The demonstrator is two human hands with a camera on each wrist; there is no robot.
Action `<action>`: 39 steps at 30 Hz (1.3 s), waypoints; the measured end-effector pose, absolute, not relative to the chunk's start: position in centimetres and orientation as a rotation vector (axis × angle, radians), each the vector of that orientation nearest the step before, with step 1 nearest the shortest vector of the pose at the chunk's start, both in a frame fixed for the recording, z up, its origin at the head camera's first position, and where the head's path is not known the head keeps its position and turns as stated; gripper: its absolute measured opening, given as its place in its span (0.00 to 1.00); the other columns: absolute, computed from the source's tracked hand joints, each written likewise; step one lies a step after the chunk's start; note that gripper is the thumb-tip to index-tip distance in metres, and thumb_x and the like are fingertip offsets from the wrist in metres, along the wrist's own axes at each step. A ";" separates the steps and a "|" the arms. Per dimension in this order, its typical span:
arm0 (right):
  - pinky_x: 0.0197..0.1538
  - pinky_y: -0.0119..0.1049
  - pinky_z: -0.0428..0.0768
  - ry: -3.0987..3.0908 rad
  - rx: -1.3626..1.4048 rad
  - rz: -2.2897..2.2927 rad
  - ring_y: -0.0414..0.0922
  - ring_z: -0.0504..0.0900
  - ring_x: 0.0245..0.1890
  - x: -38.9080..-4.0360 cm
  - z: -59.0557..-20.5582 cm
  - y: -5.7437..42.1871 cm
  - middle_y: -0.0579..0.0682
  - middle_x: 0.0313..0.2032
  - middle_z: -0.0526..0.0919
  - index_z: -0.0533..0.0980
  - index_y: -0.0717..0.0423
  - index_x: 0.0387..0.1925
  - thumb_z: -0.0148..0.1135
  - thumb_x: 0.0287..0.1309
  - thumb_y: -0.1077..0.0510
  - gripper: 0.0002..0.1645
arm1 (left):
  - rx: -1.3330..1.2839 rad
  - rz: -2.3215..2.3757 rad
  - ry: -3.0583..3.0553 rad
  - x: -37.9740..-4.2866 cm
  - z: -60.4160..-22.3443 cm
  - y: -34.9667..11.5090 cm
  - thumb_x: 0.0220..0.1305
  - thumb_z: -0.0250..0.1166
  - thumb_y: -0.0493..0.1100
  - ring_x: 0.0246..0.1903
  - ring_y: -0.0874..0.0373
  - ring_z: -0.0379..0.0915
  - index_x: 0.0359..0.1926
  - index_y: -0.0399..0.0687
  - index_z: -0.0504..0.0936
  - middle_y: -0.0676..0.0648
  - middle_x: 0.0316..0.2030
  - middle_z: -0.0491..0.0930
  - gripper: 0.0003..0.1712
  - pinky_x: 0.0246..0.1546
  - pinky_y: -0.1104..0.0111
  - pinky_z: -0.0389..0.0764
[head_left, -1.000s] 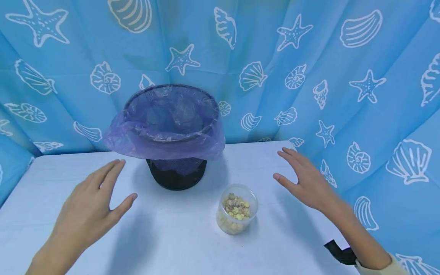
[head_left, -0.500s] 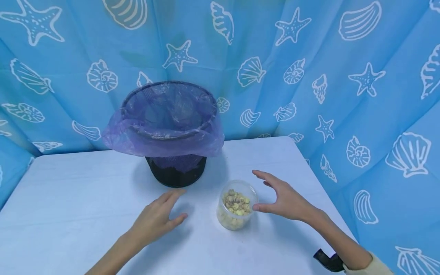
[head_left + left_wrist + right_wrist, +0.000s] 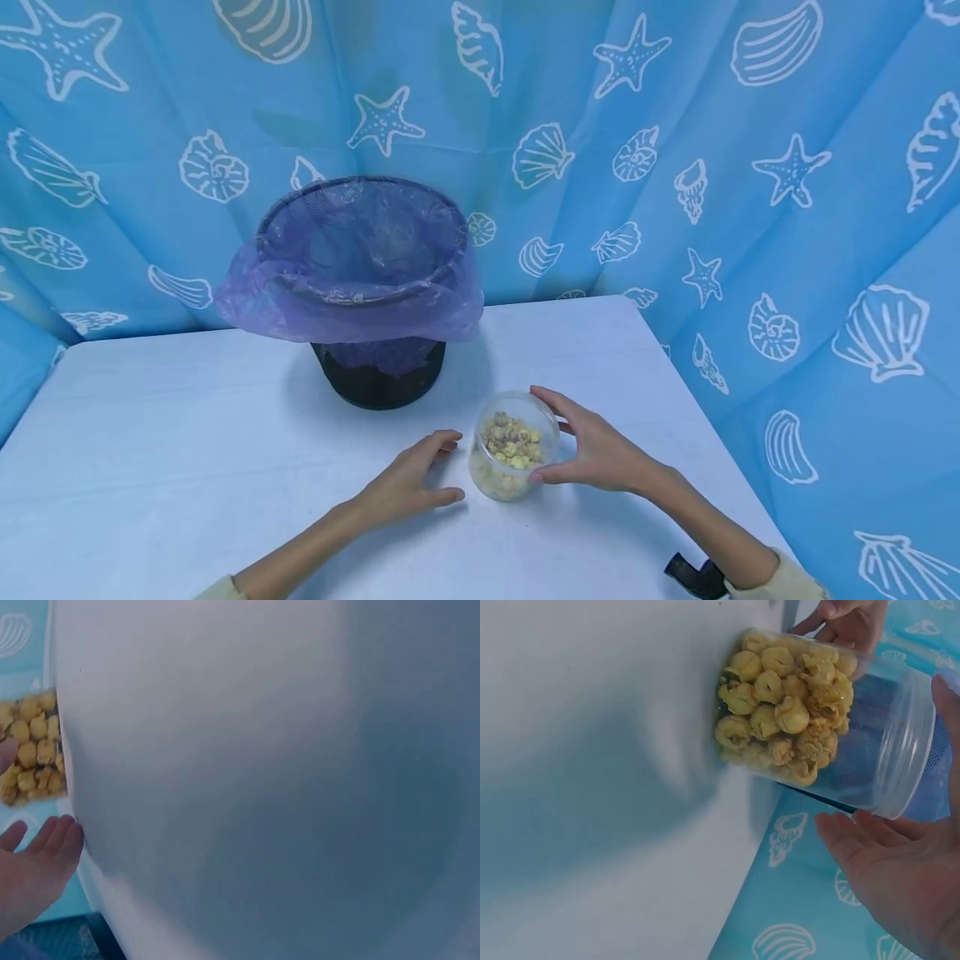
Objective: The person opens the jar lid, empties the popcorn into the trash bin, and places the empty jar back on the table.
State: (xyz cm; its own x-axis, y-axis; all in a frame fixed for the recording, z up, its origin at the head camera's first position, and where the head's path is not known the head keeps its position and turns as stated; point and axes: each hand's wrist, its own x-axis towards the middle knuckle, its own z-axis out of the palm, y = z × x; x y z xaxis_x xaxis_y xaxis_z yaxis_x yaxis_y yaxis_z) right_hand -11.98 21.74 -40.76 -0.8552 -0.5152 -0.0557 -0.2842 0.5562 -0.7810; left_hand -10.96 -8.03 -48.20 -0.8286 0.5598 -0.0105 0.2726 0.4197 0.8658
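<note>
A clear plastic jar, partly filled with yellowish popcorn, stands upright on the white table. On its right side my right hand has thumb and fingers spread about the rim, fingertips right at the plastic; in the right wrist view the palm is apart from the wall. My left hand is just left of the jar, thumb and fingers apart and facing it, with nothing in its grasp. The left wrist view catches only part of the left hand and the popcorn at its left edge.
Behind the jar, to the left, stands a black mesh wastebasket lined with a purple plastic bag. A blue curtain with white shell prints hangs behind the table. A black strap is by the right sleeve.
Both hands have moved inward from either side to the jar. The right hand has come to the jar's rim, and the left close to its left side. Jar and wastebasket stay in place.
</note>
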 end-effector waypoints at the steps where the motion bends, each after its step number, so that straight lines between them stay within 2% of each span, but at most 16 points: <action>1: 0.65 0.53 0.70 2.514 -0.652 -1.187 0.55 0.60 0.72 -12.0 -40.8 21.6 0.56 0.74 0.58 0.53 0.59 0.76 0.80 0.46 0.44 0.65 | 0.715 1.373 2.374 -10.9 -48.3 -7.8 0.60 0.74 0.45 0.62 0.43 0.69 0.70 0.38 0.63 0.37 0.63 0.70 0.43 0.63 0.51 0.70; 7: 0.62 0.57 0.73 2.522 -0.605 -1.174 0.58 0.63 0.70 -11.9 -41.2 21.1 0.55 0.75 0.56 0.51 0.54 0.77 0.81 0.44 0.44 0.67 | 0.738 1.419 2.362 -11.1 -48.6 -6.2 0.56 0.77 0.45 0.63 0.43 0.68 0.72 0.37 0.59 0.37 0.63 0.69 0.50 0.64 0.53 0.69; 13: 0.60 0.59 0.74 2.548 -0.621 -1.170 0.58 0.62 0.70 -11.8 -41.4 20.8 0.57 0.75 0.56 0.50 0.55 0.78 0.82 0.43 0.45 0.68 | 0.755 1.508 2.343 -11.4 -48.8 -4.8 0.53 0.79 0.42 0.62 0.43 0.69 0.73 0.35 0.56 0.37 0.62 0.69 0.54 0.64 0.52 0.70; 20: 0.65 0.63 0.65 2.586 -0.638 -1.145 0.58 0.60 0.71 -11.8 -41.5 20.6 0.57 0.74 0.57 0.51 0.54 0.77 0.82 0.41 0.43 0.69 | 0.724 1.584 2.287 -11.5 -48.7 -4.2 0.53 0.79 0.42 0.63 0.44 0.66 0.75 0.38 0.54 0.39 0.65 0.66 0.56 0.62 0.52 0.72; 29: 0.62 0.61 0.70 2.578 -0.644 -1.149 0.56 0.65 0.68 -11.7 -41.2 20.5 0.55 0.73 0.61 0.53 0.51 0.77 0.81 0.42 0.39 0.67 | 0.713 1.647 2.208 -11.3 -48.5 -4.2 0.53 0.79 0.43 0.66 0.47 0.63 0.77 0.40 0.50 0.42 0.67 0.64 0.59 0.65 0.56 0.68; 35: 0.60 0.60 0.74 2.557 -0.653 -1.176 0.56 0.67 0.66 -11.5 -40.1 20.4 0.55 0.73 0.60 0.53 0.50 0.77 0.81 0.43 0.41 0.66 | 0.728 1.701 2.173 -11.3 -47.7 -4.4 0.52 0.79 0.43 0.65 0.50 0.63 0.77 0.45 0.51 0.45 0.68 0.63 0.60 0.66 0.57 0.67; 39: 0.58 0.58 0.76 2.540 -0.687 -1.207 0.57 0.68 0.66 -11.5 -39.2 20.2 0.55 0.73 0.60 0.52 0.49 0.77 0.81 0.44 0.42 0.65 | 0.732 1.710 2.202 -11.1 -46.7 -4.7 0.51 0.80 0.45 0.63 0.52 0.65 0.77 0.44 0.51 0.46 0.66 0.65 0.60 0.66 0.56 0.68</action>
State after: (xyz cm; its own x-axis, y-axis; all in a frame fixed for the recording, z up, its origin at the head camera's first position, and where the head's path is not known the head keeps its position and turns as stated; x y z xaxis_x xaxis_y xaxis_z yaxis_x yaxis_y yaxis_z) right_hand -11.47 20.19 -39.18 -0.8588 -0.5120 -0.0193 -0.3085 0.5469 -0.7783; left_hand -11.09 -4.71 -46.69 -0.8398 0.5335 0.1003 0.2293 0.1812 0.9563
